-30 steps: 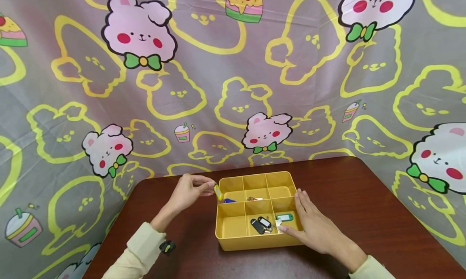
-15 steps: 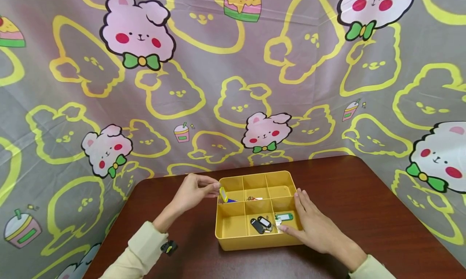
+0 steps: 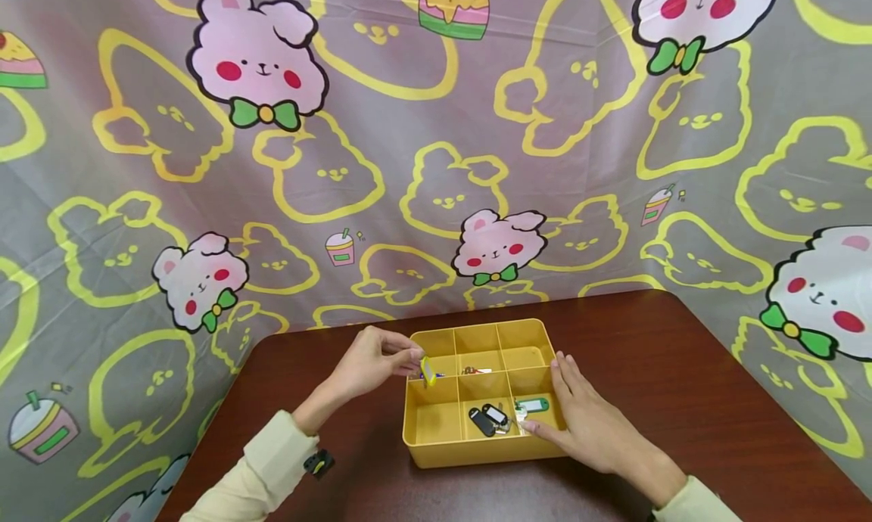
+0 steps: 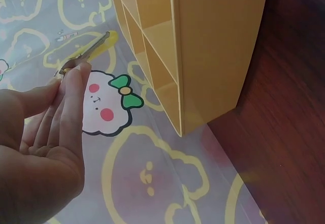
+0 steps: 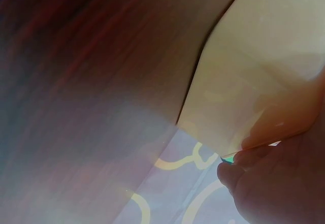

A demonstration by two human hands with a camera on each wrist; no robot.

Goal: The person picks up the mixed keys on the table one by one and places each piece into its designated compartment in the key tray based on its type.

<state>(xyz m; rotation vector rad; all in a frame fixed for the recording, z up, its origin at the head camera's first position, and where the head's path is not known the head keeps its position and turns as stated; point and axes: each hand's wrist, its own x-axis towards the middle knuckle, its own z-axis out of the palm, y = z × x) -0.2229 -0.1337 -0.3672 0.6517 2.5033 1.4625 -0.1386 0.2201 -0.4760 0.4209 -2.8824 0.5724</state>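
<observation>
My left hand point(image 3: 371, 365) pinches a yellow key tag with a metal key by its ring end, held above the left side of a yellow compartment box point(image 3: 487, 455). In the left wrist view, the yellow key tag point(image 4: 108, 40) points away from the fingertips, clear of the box. Flat along the box's right wall rests my right hand point(image 3: 599, 431), fingers straight, thumb over the front right rim. Black key tags point(image 3: 483, 422) lie in the front middle compartment and a green key tag point(image 3: 535, 405) in the front right one. The back left holds something blue, partly hidden.
Small reddish and white items point(image 3: 474, 371) sit in the back middle compartment. The box stands on a dark brown table point(image 3: 627, 333), seen with rounded far corners. A patterned curtain point(image 3: 409, 204) hangs behind and at both sides.
My left hand has moved right with the yellow key tag, from the box's left edge to above its left compartments. The right hand and the box have stayed put.
</observation>
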